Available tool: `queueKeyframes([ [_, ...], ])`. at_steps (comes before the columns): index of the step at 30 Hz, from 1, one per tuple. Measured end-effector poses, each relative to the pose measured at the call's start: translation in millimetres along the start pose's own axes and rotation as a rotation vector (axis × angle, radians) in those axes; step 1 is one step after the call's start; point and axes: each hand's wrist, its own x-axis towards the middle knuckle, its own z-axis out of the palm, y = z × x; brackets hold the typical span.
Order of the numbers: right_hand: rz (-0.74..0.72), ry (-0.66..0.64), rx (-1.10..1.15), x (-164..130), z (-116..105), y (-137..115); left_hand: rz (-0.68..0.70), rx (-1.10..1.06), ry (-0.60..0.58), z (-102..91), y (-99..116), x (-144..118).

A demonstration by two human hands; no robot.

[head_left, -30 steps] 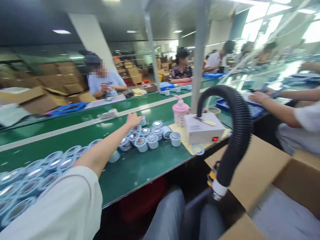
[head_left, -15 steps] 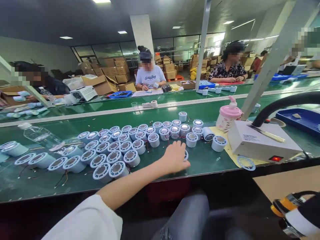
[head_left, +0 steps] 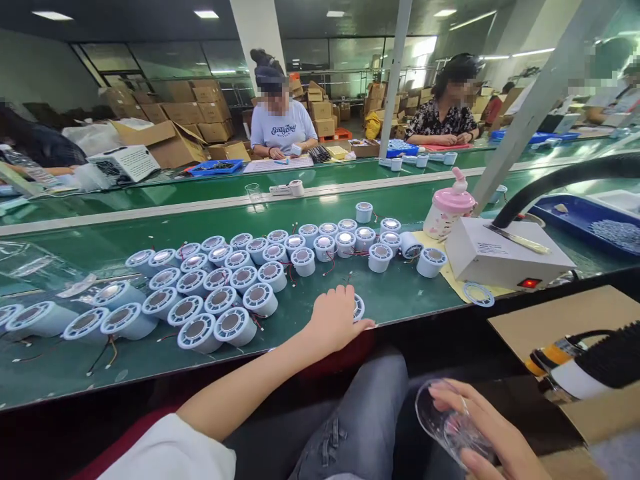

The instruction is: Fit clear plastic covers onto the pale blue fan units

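My left hand (head_left: 333, 320) is closed around a light-blue round housing (head_left: 359, 307) at the bench's front edge, covering most of it. In my right hand (head_left: 493, 427), low at the right over my lap, is a clear plastic cup (head_left: 429, 417), tilted, with something indistinct showing through it. To the left of my left hand, several similar light-blue housings (head_left: 235, 325) stand in rows, with silvery discs in their tops and thin red and black wires trailing.
On the right are a white box (head_left: 505, 257) with a lit red switch and black hose, a pink-lidded cup (head_left: 449, 207), a blue ring (head_left: 479, 294) and a blue tray (head_left: 590, 223). A clear bottle (head_left: 40, 263) lies left. Co-workers sit across the green bench (head_left: 390, 297).
My right hand has come into view at the lower right with the clear cup. The view has shifted rightward and down; my left hand stays on the housing at the front edge.
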Motion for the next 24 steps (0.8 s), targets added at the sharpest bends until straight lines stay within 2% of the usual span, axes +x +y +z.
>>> queueKeyframes([
  [3, -0.076, 0.063, -0.173, 12.5, 11.5, -16.6, 0.039, -0.186, -0.143, 5.5, -1.1, -2.4],
  [7, -0.067, 0.159, -0.425, 27.1, 22.2, -34.1, 0.143, -0.507, -0.516, 27.8, 0.9, -12.2],
  [10, -0.031, 0.142, -0.548, 33.9, 22.9, -41.6, 0.196, -0.64, -0.746, 43.2, 6.2, -18.0],
  [11, 0.0, 0.121, -0.551, 34.7, 21.8, -42.5, 0.217, -0.658, -0.782, 45.5, 8.1, -19.4],
  [13, 0.081, 0.065, -0.48, 33.7, 18.3, -42.8, 0.295, -0.63, -0.729, 45.7, 11.7, -21.9],
  [17, 0.216, -0.031, -0.085, 28.0, 10.8, -45.7, 0.413, -0.514, -0.406, 41.5, 15.2, -26.1],
  [19, 0.263, -0.007, 0.085, 26.7, 8.7, -49.8, 0.424, -0.55, -0.359, 43.9, 14.1, -27.3],
  [24, 0.386, 0.173, 0.268, 26.8, 8.2, -54.4, 0.538, -0.57, -0.33, 59.6, 5.9, -27.1],
])
